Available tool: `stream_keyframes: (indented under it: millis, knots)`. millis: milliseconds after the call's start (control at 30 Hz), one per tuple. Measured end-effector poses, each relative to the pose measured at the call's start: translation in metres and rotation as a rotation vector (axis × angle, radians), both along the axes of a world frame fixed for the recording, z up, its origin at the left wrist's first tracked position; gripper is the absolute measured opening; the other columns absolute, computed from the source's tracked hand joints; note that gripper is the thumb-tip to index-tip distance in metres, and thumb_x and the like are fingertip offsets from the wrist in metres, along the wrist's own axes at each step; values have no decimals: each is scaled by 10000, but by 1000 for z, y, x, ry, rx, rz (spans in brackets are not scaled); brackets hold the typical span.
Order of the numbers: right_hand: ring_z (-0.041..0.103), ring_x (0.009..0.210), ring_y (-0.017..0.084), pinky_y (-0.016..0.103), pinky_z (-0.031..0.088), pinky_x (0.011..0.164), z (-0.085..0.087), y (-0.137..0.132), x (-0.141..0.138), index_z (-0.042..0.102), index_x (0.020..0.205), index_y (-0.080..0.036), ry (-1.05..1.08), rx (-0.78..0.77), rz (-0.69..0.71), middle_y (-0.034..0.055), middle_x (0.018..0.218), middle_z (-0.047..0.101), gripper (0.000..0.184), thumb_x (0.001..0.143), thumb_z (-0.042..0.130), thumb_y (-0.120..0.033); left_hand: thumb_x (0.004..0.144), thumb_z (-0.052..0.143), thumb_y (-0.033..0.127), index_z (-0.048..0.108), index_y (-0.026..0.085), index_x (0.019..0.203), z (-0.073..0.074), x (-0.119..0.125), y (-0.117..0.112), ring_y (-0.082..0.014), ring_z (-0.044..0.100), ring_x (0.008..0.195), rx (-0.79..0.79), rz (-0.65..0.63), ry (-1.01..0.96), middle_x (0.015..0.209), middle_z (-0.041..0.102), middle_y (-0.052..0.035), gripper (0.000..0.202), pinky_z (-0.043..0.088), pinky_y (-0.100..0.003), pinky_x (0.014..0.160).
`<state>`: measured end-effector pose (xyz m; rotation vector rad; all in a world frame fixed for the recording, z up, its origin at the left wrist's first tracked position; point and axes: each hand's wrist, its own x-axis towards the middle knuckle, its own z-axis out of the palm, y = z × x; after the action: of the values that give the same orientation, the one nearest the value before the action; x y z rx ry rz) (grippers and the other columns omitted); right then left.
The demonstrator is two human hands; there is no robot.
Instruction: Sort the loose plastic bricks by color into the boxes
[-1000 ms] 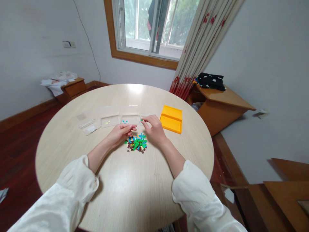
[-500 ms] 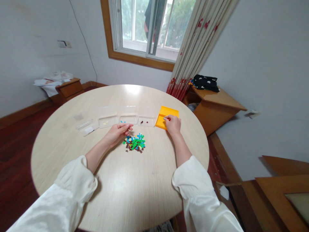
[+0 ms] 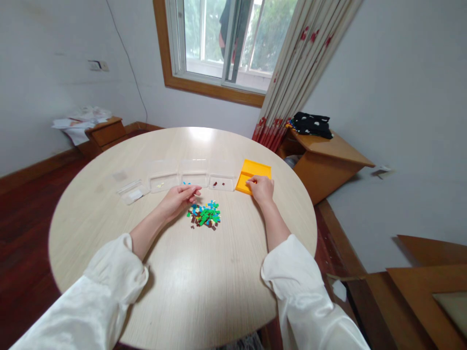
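A small heap of green, blue and brown pieces (image 3: pixel 204 216) lies in the middle of the round wooden table (image 3: pixel 189 287). My left hand (image 3: pixel 178 198) rests just left of the heap, fingers curled together with the tips pinched; what they hold is too small to make out. My right hand (image 3: pixel 260 187) sits on the near edge of the orange tray (image 3: pixel 255 171), fingers curled at its rim. Behind the heap stand three clear plastic boxes (image 3: pixel 193 178) in a row, with a few tiny pieces inside.
A clear lid (image 3: pixel 132 192) lies left of the boxes. A wooden cabinet (image 3: pixel 324 155) with dark cloth on it stands at the right beyond the table. A curtain (image 3: pixel 295 68) hangs by the window. A low stand with papers (image 3: pixel 98 129) is at the far left.
My right hand moved from the clear box behind the heap over to the orange tray and stays there. The left hand kept its place by the heap.
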<state>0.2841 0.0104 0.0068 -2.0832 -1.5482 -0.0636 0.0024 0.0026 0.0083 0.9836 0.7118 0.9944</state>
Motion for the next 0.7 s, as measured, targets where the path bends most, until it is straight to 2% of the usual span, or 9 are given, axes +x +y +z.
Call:
stream_keyframes:
  millis: [367,700]
  knots:
    - [608,774,183,319,356,792,1,-1,-1,719,707,-197,24,7,-3,31,802,730,132,743,640,-297,533,862,370,728,85,818,2,0,-1,-61,436,538,-29,23,-6,698,620,-35,425,367,-253,567]
    - [586,789,193,325,338,803,-1,1,1,686,698,-195,56,87,-16,36,832,724,85,739,643,-256,535,860,355,719,83,795,5,0,-2,-61,428,534,-30,33,-17,681,610,-37,402,363,-256,546]
